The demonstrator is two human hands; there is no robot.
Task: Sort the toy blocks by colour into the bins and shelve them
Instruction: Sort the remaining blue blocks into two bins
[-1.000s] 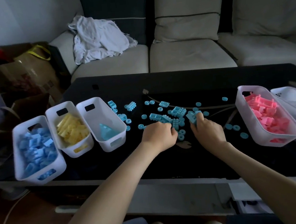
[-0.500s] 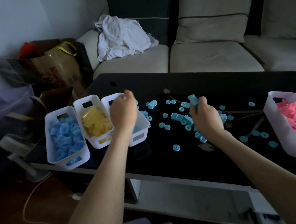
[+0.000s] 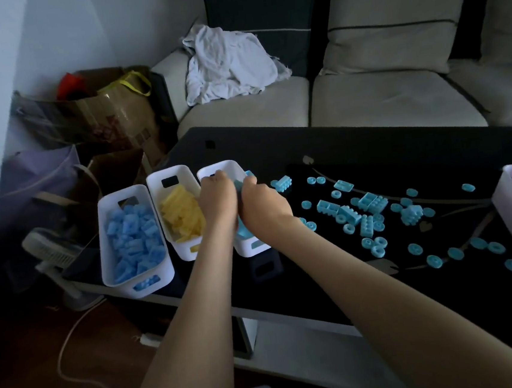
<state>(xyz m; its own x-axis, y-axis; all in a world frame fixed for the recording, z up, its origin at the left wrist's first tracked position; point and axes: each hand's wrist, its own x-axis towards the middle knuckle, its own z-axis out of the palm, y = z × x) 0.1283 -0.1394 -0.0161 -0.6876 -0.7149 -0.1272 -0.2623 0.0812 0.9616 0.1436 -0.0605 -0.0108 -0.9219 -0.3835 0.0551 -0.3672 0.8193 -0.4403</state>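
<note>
Both hands over the cyan bin!
The right hand (image 3: 262, 205) pinches a cyan block (image 3: 238, 184) just above the cyan bin (image 3: 250, 249); the left hand (image 3: 217, 197) dips its fingers inside, grip impossible to tell. Loose cyan blocks (image 3: 359, 212) lie right of the bin.

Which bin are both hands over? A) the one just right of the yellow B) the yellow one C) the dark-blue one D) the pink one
A: the left hand and right hand meet above the third bin, beside the yellow bin, with light-blue blocks inside it.
</note>
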